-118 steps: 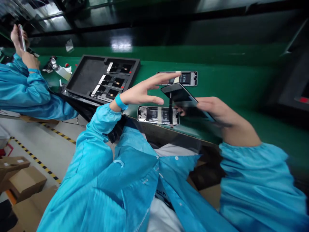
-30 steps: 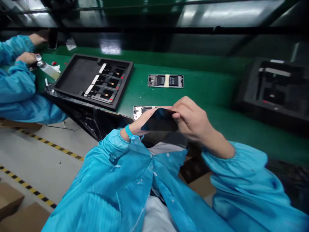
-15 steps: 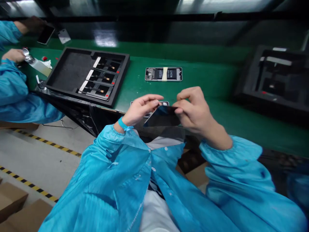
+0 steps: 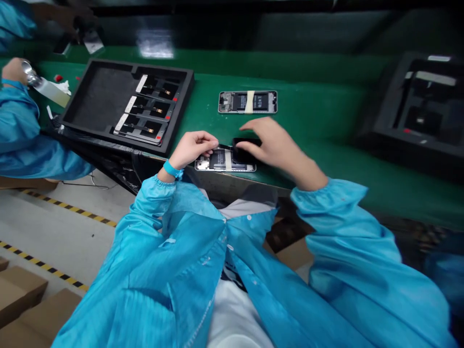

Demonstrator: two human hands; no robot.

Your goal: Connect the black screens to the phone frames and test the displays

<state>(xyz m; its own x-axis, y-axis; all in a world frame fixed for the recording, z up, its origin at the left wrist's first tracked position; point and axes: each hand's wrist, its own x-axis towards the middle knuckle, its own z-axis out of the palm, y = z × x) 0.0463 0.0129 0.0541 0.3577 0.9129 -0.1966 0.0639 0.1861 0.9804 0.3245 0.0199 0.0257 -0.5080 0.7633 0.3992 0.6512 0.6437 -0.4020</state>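
An opened phone body [image 4: 220, 159] with a pale band across its battery lies at the green bench's front edge. Over its right part sits a dark phone screen [image 4: 241, 155], apparently tilted. My right hand [image 4: 277, 147] has its thumb across the screen, with the index finger raised; its other fingers are hidden. My left hand [image 4: 194, 149], wearing a blue wristband, is closed in a pinch above the phone body's left part. A thin dark strip [image 4: 225, 147] runs from those fingertips toward the screen; its exact nature is unclear.
Behind my hands lies another opened phone body [image 4: 248, 102] with a pale band. A black foam tray [image 4: 183, 104] holding several screens is at left; another dark tray [image 4: 380, 104] is at right. A co-worker's hand [image 4: 13, 71] is beside a bottle [image 4: 50, 91] at far left.
The dark screen, held up between both hands, has come down over the phone body. My left hand has moved slightly left, and my right index finger has lifted away from the thumb.
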